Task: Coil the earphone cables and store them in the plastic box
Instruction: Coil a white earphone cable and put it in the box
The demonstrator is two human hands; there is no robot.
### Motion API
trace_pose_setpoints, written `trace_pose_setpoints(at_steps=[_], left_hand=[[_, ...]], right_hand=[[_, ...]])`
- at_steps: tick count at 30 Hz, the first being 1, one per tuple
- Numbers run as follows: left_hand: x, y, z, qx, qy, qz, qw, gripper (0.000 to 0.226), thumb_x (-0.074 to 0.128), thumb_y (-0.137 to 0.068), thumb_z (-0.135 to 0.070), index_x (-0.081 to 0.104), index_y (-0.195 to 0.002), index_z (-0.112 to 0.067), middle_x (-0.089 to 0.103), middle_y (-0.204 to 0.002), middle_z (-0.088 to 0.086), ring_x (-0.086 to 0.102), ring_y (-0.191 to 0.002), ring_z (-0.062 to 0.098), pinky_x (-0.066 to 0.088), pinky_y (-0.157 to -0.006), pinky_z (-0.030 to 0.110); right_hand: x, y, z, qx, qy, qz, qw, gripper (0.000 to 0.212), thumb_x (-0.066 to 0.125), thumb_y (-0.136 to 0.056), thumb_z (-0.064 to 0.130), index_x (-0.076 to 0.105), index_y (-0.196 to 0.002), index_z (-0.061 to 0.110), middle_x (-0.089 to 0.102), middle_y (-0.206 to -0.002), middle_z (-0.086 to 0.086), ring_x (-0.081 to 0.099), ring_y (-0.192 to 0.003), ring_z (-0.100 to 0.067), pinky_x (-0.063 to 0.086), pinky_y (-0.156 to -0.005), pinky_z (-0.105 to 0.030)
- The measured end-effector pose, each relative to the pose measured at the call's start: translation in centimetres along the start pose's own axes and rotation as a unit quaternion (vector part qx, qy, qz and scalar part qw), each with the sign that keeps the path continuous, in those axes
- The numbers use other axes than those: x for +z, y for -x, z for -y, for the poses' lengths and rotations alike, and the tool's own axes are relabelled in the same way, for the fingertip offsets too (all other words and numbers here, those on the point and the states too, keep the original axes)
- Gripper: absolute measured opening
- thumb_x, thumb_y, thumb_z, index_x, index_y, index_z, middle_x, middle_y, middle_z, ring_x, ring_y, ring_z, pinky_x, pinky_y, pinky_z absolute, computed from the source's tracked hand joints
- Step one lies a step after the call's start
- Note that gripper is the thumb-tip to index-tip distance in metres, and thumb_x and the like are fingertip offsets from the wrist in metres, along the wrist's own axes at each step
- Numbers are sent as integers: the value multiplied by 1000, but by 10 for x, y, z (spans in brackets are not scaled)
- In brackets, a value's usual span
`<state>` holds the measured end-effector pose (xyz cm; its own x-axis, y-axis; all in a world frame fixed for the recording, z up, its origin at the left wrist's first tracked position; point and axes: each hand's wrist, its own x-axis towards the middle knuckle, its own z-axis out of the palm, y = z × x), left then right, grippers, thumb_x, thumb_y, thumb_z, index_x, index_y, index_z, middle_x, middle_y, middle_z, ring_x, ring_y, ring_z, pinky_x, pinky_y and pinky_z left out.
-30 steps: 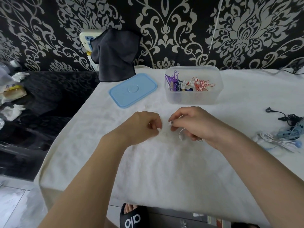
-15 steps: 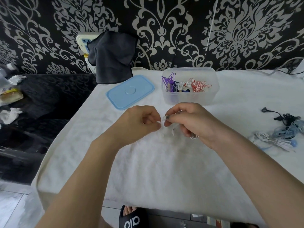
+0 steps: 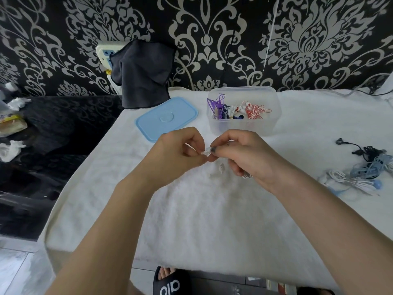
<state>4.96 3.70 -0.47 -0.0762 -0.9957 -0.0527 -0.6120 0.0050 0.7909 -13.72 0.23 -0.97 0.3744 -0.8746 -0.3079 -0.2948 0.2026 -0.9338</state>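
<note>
Earphone cable [image 3: 222, 168], white, one item: held at frame centre above the white towel [image 3: 202, 209], just below the plastic box [image 3: 242, 111]. Left hand [image 3: 180, 152] pinched a short white end at its fingertips; right hand [image 3: 244, 156] pinched the same end from the other side, remaining fingers curled round a small bundle of loops. Long axis of the pinched stretch ran roughly left to right; one earbud dangled downward. Judgement: finishing well called for a snug, even wrap and a tucked tail before storing. Box open, coloured coils inside; blue lid [image 3: 167, 118] beside it at left. Uncoiled earphones [image 3: 361, 169] lay at right edge.
</note>
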Motion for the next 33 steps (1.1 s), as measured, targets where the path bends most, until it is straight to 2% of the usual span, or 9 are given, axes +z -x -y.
trace_pose_setpoints(at_steps=[4, 7, 12, 17, 22, 27, 30, 33], left_hand=[[0, 1, -2, 2, 6, -10, 1000, 16, 79, -83, -7, 64, -84, -13, 74, -78, -5, 67, -66, 9, 45, -57, 11], [-1, 1, -1, 3, 4, -8, 1000, 18, 77, -82, -2, 65, -85, -15, 73, -77, -4, 69, -73, 21, 51, -64, 16], [-2, -1, 3, 23, -11, -7, 1000, 25, 73, -82, 4, 68, -88, -20, 72, -83, -2, 70, -78, 25, 58, -78, 31], [-4, 0, 1, 28, 6, -20, 999, 20, 75, -86, -1, 74, -96, -18, 73, -83, -3, 71, -81, 14, 54, -78, 16], [-6, 2, -2, 19, 58, -15, 998, 17, 75, -87, -2, 75, -97, -16, 76, -82, 0, 74, -86, 13, 58, -86, 23], [-10, 0, -4, -3, 151, 15, 988, 16, 75, -86, 1, 73, -97, -10, 77, -95, 13, 76, -95, 27, 57, -97, 37], [-12, 0, -4, -22, 193, 36, 980, 17, 74, -85, 4, 72, -98, -7, 75, -101, 15, 75, -97, 29, 55, -99, 38], [-14, 0, -3, -25, 247, 61, 967, 15, 73, -86, 4, 72, -95, -8, 73, -101, 17, 72, -95, 26, 57, -98, 37]], right_hand=[[1, 1, 0, -18, 5, -3, 1000, 6, 63, -89, 10, 68, -94, 9, 77, -83, -2, 38, -46, -18, 30, -40, -19], [1, 1, 0, -18, 5, -7, 1000, 7, 63, -90, 10, 68, -94, 8, 77, -83, -2, 38, -47, -17, 31, -40, -20], [0, -1, -1, -3, -1, -11, 1000, 9, 62, -90, 11, 69, -95, 11, 78, -84, 1, 39, -45, -16, 29, -42, -21], [-3, -3, -1, 34, -43, 1, 998, 12, 67, -88, 19, 73, -95, 12, 78, -87, 0, 38, -47, -14, 28, -53, -27], [-5, -7, -2, 66, -122, 20, 990, 14, 68, -89, 16, 74, -98, 7, 77, -86, -5, 38, -48, -11, 31, -46, -23], [-7, -5, 1, 57, -164, 49, 983, 11, 69, -88, 14, 72, -97, 7, 73, -82, -6, 37, -44, -9, 29, -46, -24], [-7, -4, 1, 39, -162, 61, 984, 5, 68, -90, 12, 72, -92, 10, 72, -81, -9, 36, -44, -9, 29, -46, -23], [-7, -4, 2, 27, -175, 75, 981, 7, 68, -90, 9, 73, -86, 12, 71, -77, -9, 35, -43, -8, 29, -45, -22]])
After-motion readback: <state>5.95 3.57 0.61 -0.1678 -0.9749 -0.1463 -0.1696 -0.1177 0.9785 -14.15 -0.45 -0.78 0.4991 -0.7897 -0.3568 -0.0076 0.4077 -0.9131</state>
